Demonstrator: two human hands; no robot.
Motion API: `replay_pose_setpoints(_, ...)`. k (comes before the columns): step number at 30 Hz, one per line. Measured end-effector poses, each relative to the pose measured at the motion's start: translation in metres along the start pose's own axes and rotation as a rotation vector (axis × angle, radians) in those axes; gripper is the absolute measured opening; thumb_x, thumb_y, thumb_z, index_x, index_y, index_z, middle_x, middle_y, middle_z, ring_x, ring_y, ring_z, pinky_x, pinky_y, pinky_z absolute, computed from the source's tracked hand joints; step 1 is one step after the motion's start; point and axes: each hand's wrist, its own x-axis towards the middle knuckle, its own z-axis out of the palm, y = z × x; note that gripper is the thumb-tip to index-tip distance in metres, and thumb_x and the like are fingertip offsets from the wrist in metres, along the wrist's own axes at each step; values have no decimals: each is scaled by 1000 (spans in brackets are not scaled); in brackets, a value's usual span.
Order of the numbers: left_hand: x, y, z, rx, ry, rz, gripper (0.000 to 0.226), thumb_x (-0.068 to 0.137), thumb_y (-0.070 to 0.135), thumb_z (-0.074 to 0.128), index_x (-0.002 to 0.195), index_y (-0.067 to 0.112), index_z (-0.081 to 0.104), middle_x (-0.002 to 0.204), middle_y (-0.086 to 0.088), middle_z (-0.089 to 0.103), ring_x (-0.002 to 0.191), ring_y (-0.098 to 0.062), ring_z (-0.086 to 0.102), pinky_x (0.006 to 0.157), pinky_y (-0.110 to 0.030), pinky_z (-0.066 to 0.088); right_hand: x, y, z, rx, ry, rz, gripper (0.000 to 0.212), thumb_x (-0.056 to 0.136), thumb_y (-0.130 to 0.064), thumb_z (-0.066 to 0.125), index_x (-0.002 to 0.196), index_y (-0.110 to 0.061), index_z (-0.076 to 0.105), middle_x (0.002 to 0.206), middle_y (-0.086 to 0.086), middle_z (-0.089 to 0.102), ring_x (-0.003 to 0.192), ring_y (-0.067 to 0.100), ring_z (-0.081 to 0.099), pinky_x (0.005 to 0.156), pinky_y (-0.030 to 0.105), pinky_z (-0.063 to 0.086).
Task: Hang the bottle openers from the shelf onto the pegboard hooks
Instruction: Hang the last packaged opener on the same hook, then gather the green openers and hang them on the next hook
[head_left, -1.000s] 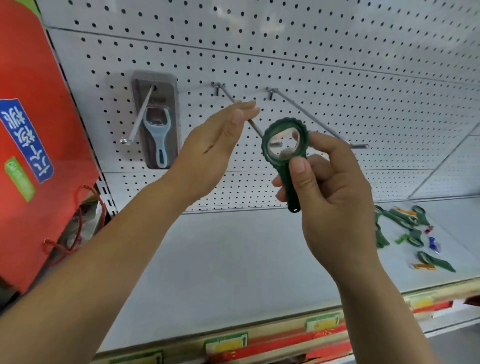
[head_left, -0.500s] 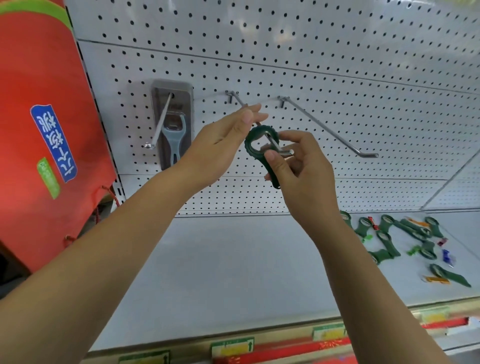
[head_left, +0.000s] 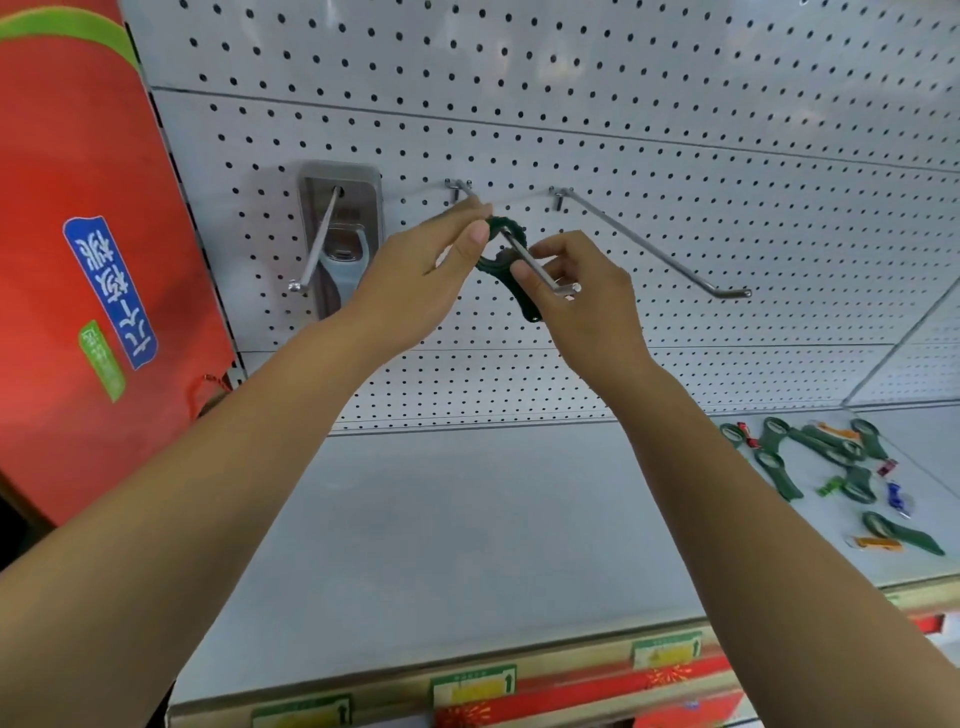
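At far left hangs a red bag (head_left: 78, 260), apart from the work. On the pegboard (head_left: 675, 104), the left hook (head_left: 317, 244) carries a carded pale-blue opener (head_left: 343, 254), so that peg looks stocked already.

Next along, the left hand (head_left: 415, 291) is at the middle hook (head_left: 524, 254) with fingers extended, their tips touching the ring of a green opener (head_left: 506, 260); it steadies rather than grips. The right hand (head_left: 587, 306) pinches that opener by its neck, thumb in front. The rod passes through the ring, so this opener is threaded on and sits partway along the hook, not yet let go.

The right hook (head_left: 649, 244) is bare.

Low at right, a loose pile of openers (head_left: 841, 467) lies on the shelf (head_left: 467, 519), roughly eight or nine green ones with small coloured bits among them. My judgement: the task is at an early stage, one green opener nearly hung and nearly all the rest to be carried over.
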Motion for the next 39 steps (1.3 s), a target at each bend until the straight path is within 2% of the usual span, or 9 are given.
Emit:
replay_pose_setpoints(3,-13,-1,-1,81,28,5,46,106,44,41,150,33,43,160,13,38,145,2,29,114,-16,21,-6,13,-4,-18,3,21,25,95,-42,67,113,-26,60,88,-9,69,86,13,69,79,29,56)
replay_pose_setpoints(5,-28,-6,0,144,41,-21,51,106,43,43,155,30,35,162,13,32,142,8,23,110,-11,18,-17,23,-6,-1,12,37,27,93,-43,68,113,-26,60,90,-8,70,90,8,68,81,26,55)
replay_pose_setpoints(8,-60,-20,9,220,45,-24,58,105,45,43,158,24,29,164,11,29,146,5,21,119,-19,19,-42,44,-7,-37,8,64,29,94,-40,68,116,-23,62,96,-12,69,91,-2,63,75,9,48)
replay_pose_setpoints(12,-106,-45,34,315,-16,-47,58,104,41,48,157,25,32,165,9,26,151,-2,21,125,-29,18,-86,87,-6,-214,-76,102,38,93,-46,66,125,-26,62,121,-11,66,109,5,60,92,22,46)
replay_pose_setpoints(14,-126,-57,52,377,-94,-84,58,103,41,48,157,27,32,166,11,22,153,-6,19,126,-40,18,-108,113,-8,-328,-154,123,45,94,-47,65,132,-24,60,130,-6,63,120,11,55,95,23,40)
replay_pose_setpoints(16,-142,-63,70,414,-173,-115,58,103,43,46,157,28,30,167,12,20,154,-6,17,126,-43,17,-129,138,-13,-394,-207,125,48,93,-47,65,134,-21,60,135,-5,63,128,16,53,97,25,41)
replay_pose_setpoints(25,-149,-56,166,493,-349,-74,56,104,44,41,155,23,35,168,5,19,155,-11,15,127,-40,11,-175,225,-67,-435,-222,392,52,95,-45,64,140,-21,55,139,-3,60,137,16,45,100,23,35)
replay_pose_setpoints(32,-130,-44,270,488,-474,-94,56,104,46,41,156,23,35,168,4,21,156,-13,15,126,-46,15,-169,297,-158,-468,-171,566,50,96,-43,63,140,-18,56,143,6,57,140,22,42,111,34,36)
replay_pose_setpoints(39,-118,-34,380,461,-483,-223,55,104,50,39,155,28,35,168,4,18,155,-16,17,126,-45,18,-140,380,-231,-502,-263,568,47,102,-30,57,146,-18,49,146,10,53,142,24,38,112,35,34)
